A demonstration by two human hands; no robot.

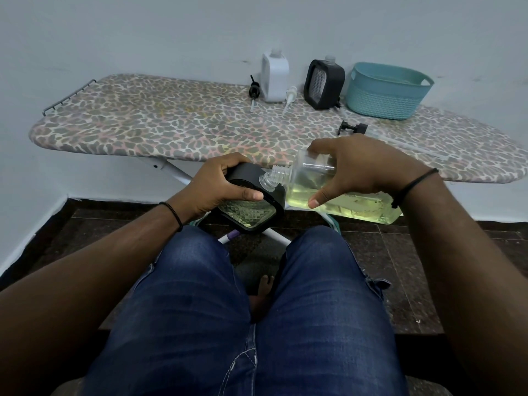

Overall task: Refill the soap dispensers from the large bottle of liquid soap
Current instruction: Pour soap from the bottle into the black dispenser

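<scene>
The left hand [213, 185] has its grip curled round the black-framed square soap dispenser with a clear diamond-patterned face [251, 208], thumb across the front and fingers over the top, holding it tilted above the lap, off the ironing board. The right hand [363, 170] wraps its grip over the large clear plastic bottle of yellow-green liquid soap [343, 195], thumb low on the near side, the bottle tipped almost flat so its threaded mouth meets the dispenser's small clear neck [265, 182].

The main risk is a spill. Both openings are narrow and neither vessel is supported, so a small wobble of either wrist could slide the mouths apart and send soap onto the blue jeans [243, 310] or the dark tiled floor [400, 267]. Tipping the big bottle further would likely bring a sudden gulp, since it looks fairly full, and the little neck could flood over. Whether soap is flowing right now cannot be told. Soap on the outside would also make both grips slippery.

Still to be filled, it seems, are the white rectangular dispenser [275, 77] and a second black-framed dispenser [324, 80], standing open on the leopard-print ironing board [157, 124] near the teal woven plastic basket [385, 91], with loose pump heads [352, 128] beside them
</scene>
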